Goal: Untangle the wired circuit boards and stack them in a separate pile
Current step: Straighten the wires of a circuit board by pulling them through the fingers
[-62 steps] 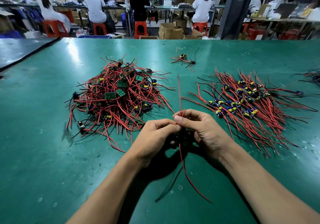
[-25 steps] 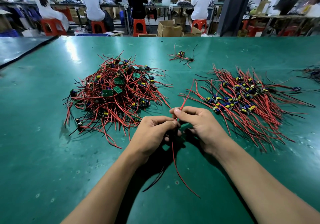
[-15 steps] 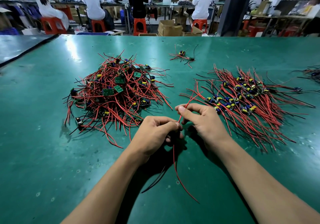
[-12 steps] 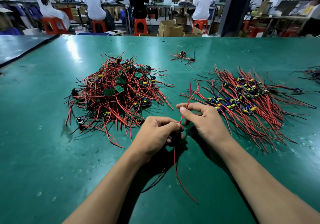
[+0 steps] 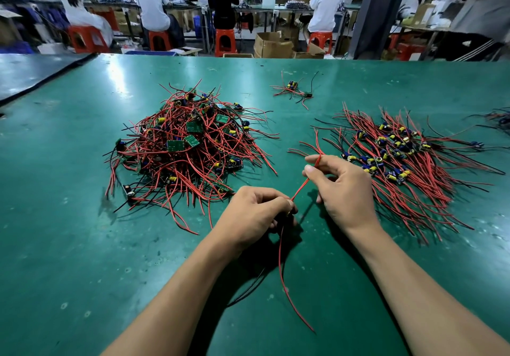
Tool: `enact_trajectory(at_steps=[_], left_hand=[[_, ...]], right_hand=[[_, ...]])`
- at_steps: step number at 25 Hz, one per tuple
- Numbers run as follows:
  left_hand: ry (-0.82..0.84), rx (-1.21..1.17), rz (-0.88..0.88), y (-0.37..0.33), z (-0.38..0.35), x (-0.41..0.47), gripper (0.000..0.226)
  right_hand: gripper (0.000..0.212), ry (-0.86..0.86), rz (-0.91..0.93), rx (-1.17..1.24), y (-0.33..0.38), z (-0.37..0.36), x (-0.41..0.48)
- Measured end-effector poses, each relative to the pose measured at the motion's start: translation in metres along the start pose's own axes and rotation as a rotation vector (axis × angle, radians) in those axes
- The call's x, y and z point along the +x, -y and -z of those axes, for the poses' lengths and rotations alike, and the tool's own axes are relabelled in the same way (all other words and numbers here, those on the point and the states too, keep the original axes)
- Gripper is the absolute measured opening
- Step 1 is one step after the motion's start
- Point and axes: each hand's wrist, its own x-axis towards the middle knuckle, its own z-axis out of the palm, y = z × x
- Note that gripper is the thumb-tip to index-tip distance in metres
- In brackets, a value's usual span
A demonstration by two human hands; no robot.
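The green worktop (image 5: 69, 231) is lying open along its near edge and toward its near left corner. A bare lane is also running between the two piles up to the far edge. At the far left corner a dark seam is separating it from a neighbouring worktop (image 5: 33, 71).

The left hand (image 5: 251, 217) is working mid-worktop, toward the near edge. Its fingers (image 5: 276, 198) are clenched around one wired piece, and the board itself is hidden inside the grasp. The right hand (image 5: 345, 193) is pinching that piece's red wire (image 5: 300, 187) between thumb and forefinger. The stretch between the hands is running taut on a diagonal, from the left hand toward the far right corner. A second red lead (image 5: 281, 267) and a black lead (image 5: 248, 289) are trailing from the left hand toward the near edge.

The tangled pile (image 5: 187, 146) is sitting just beyond the left hand, toward the far left. The sorted pile (image 5: 400, 162) is lying fanned out just beside the right hand, toward the right edge. A small cluster (image 5: 292, 89) is lying near the far edge, apart from both piles. More wires (image 5: 499, 118) are showing at the right edge. Beyond the far edge, people are sitting on red stools (image 5: 223, 42) near a cardboard box (image 5: 271, 45).
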Motion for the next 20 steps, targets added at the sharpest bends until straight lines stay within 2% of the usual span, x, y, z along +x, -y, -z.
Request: enact_trajectory(at_steps=[4, 9, 12, 15, 20], left_hand=[[-0.001, 0.012, 0.011, -0.003, 0.0, -0.002, 0.018], [-0.012, -0.019, 0.012, -0.006, 0.001, -0.003, 0.019], [-0.017, -0.096, 0.018, -0.007, 0.002, -0.004, 0.019], [0.025, -0.059, 0.02, -0.008, 0.0, -0.007, 0.02], [0.01, -0.068, 0.017, -0.008, 0.001, -0.006, 0.019]], right_hand=[[0.007, -0.004, 0.069, -0.158, -0.007, 0.01, 0.005], [0.012, 0.032, 0.287, -0.365, -0.008, 0.01, 0.001], [0.023, 0.088, 0.251, -0.434, -0.011, 0.016, 0.003], [0.019, 0.191, 0.187, -0.586, -0.012, 0.016, 0.003], [0.016, 0.025, 0.213, -0.459, -0.011, 0.018, 0.004]])
